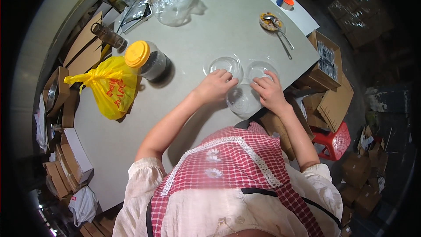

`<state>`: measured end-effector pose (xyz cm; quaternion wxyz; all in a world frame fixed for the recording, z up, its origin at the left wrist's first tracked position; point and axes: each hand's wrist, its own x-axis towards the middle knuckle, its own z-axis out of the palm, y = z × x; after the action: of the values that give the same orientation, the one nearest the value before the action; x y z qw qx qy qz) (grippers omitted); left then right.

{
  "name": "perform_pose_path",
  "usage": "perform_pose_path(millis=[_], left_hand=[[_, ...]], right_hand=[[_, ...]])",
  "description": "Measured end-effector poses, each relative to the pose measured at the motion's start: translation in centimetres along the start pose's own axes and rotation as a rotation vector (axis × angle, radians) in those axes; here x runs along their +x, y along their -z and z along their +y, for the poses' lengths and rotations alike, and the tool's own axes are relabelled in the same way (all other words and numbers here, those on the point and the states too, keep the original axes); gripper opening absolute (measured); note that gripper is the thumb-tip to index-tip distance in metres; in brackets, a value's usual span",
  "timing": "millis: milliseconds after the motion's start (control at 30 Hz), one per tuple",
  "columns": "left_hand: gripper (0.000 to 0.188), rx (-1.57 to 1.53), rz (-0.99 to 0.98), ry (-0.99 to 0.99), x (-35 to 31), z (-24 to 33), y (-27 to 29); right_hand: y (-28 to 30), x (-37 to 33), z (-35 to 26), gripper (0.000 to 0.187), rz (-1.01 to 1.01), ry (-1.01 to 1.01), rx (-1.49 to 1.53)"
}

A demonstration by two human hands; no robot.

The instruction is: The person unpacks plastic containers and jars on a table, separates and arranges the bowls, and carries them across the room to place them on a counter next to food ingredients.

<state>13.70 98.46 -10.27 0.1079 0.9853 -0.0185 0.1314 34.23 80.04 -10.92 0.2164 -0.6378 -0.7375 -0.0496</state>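
Three clear plastic bowls stand close together near the table's front right: a left bowl [224, 61], a right bowl [259, 67] and a near bowl [242, 99] by the table edge. My left hand [215, 85] has its fingers curled, their tips at the near bowl's upper left rim and overlapping the left bowl's front. My right hand [269, 90] pinches at the near bowl's right rim, with one finger raised in front of the right bowl. Being transparent, the bowls' rims are hard to tell apart where they meet.
On the grey table [188, 52] stand a yellow-lidded jar [155, 63] of dark contents, a knotted yellow bag [113, 88], a dark bottle [108, 36] and a crumpled clear bag [174, 3]. A food bowl [268, 23] with a spoon [285, 36] sits far right, below a tape roll [286, 1].
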Motion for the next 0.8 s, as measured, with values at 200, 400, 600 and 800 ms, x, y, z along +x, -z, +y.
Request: perform_pose_path(millis=[200, 400, 600, 800], left_hand=[[0.072, -0.198, -0.153, 0.041, 0.6, -0.3, 0.9], [0.07, -0.41, -0.418, 0.233, 2.8, -0.5, 4.7], [0.06, -0.176, -0.154, 0.273, 3.1, -0.2, 2.5], [0.034, 0.076, -0.088, 0.126, 3.3, -0.5, -1.9]], right_hand=[[0.1, 0.7, -0.2, 0.035, -0.019, 0.041, 0.03], [0.4, 0.6, -0.4, 0.035, -0.021, 0.044, 0.066], [-0.5, 0.6, -0.4, 0.044, -0.036, 0.057, 0.093], [-0.3, 1.8, -0.3, 0.044, -0.051, 0.085, 0.143]])
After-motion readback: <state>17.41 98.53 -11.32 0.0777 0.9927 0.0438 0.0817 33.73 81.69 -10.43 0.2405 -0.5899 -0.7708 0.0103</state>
